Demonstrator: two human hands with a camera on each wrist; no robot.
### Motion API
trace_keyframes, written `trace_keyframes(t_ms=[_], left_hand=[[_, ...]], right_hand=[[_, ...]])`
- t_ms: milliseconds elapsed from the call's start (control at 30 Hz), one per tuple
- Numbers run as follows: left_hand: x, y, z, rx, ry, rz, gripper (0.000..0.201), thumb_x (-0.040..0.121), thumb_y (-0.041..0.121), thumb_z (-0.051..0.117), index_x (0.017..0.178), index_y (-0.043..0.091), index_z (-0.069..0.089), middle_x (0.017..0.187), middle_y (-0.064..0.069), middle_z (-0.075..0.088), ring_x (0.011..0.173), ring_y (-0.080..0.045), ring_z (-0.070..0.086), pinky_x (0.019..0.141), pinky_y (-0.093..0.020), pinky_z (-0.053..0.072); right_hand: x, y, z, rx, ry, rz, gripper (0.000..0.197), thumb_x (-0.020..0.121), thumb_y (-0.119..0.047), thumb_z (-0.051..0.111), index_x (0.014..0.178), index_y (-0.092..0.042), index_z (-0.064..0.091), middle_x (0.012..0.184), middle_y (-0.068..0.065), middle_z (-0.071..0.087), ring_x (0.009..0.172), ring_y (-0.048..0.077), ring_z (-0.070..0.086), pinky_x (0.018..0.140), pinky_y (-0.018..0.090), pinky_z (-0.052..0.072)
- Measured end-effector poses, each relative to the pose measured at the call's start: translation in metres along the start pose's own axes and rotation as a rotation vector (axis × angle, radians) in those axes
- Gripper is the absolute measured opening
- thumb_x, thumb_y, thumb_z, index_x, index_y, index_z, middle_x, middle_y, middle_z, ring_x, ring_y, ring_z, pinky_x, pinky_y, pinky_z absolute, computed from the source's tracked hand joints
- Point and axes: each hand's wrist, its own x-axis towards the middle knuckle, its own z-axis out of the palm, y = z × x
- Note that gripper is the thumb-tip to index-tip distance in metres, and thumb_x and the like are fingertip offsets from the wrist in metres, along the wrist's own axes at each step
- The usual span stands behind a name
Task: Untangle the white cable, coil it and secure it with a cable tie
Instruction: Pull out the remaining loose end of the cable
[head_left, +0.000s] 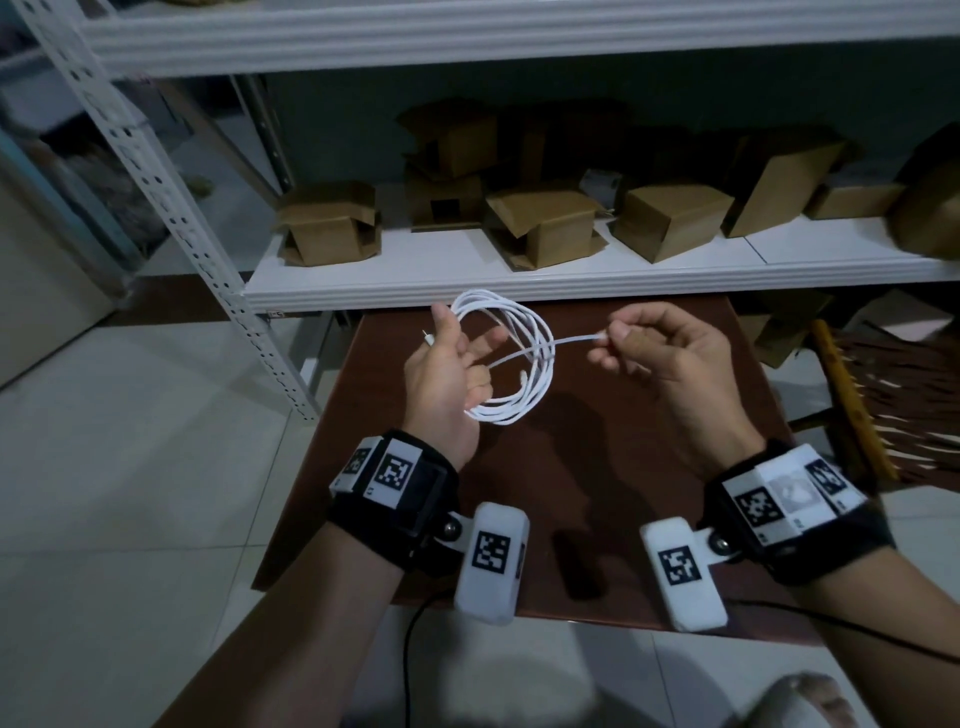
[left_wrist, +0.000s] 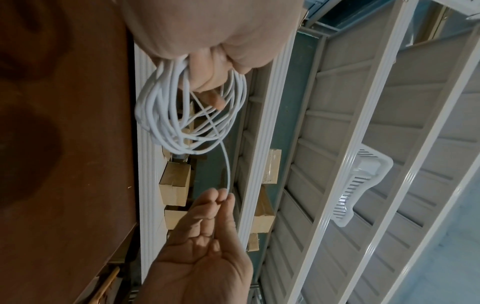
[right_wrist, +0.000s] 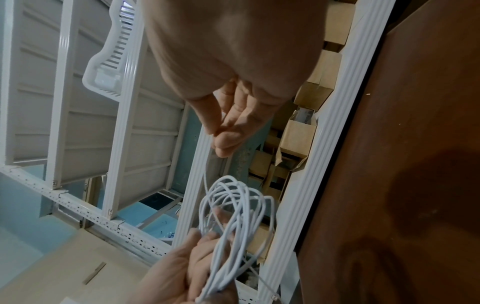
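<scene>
1. We hold the white cable as a loose coil in the left hand, above the brown table. Thumb and fingers are curled around one side of the loops; the other side hangs free.
2. The right hand, also above the table, pinches a thin white strand between thumb and fingertips. It crosses the coil; cable end or tie, we cannot tell.
3. Risk: loops are uneven, so if the left grip relaxes they could slide apart & spring open.
4. Risk: pulling the strand too hard could drag one loop out, w/ a new tangle.
5. Risk: the pinch is near the strand's tip, so it may slip out.
6. A small plug sticks out beside the left thumb, on the side away from the coil; it could catch a loop.
</scene>
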Motion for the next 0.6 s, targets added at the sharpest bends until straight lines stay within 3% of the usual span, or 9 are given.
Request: trace_keyframes(t_ms=[100, 267, 433, 600], left_hand=[[0.000, -0.002, 0.001, 0.095, -0.045, -0.073, 0.052, 0.109, 0.053, 0.042, 0.071, 0.017, 0.037, 0.092, -0.025, 0.077, 0.029, -0.003, 0.025, 0.029, -0.016, 0.018], [0.002, -0.004, 0.000, 0.159, -0.079, -0.116, 0.052, 0.108, 0.052, 0.047, 0.071, 0.017, 0.040, 0.063, -0.011, 0.062, 0.030, -0.003, 0.026, 0.029, -0.016, 0.019], [0.002, 0.003, -0.003, 0.115, -0.070, -0.092, 0.051, 0.109, 0.051, 0.047, 0.070, 0.018, 0.039, 0.065, -0.010, 0.066, 0.029, -0.003, 0.025, 0.028, -0.016, 0.019], [0.009, 0.009, -0.010, 0.055, -0.012, -0.072, 0.050, 0.109, 0.050, 0.048, 0.070, 0.019, 0.039, 0.058, -0.005, 0.058, 0.030, -0.003, 0.026, 0.028, -0.016, 0.020]], right_hand=[[0.000, 0.000, 0.002, 0.009, -0.009, -0.023, 0.011, 0.091, 0.007, 0.068, 0.096, -0.002, 0.068, 0.086, 0.020, 0.071, 0.072, 0.023, 0.072, 0.069, 0.022, 0.059], [0.001, -0.002, -0.001, 0.032, 0.022, -0.046, 0.012, 0.090, 0.009, 0.069, 0.093, -0.003, 0.068, 0.083, 0.019, 0.072, 0.070, 0.023, 0.071, 0.067, 0.023, 0.058], [0.004, -0.004, -0.006, 0.044, 0.072, -0.066, 0.016, 0.090, 0.011, 0.067, 0.090, -0.004, 0.068, 0.082, 0.017, 0.071, 0.069, 0.022, 0.070, 0.066, 0.023, 0.057], [0.009, -0.010, -0.019, 0.119, 0.162, -0.050, 0.016, 0.090, 0.008, 0.068, 0.087, -0.007, 0.070, 0.081, 0.012, 0.072, 0.071, 0.021, 0.067, 0.069, 0.024, 0.056]])
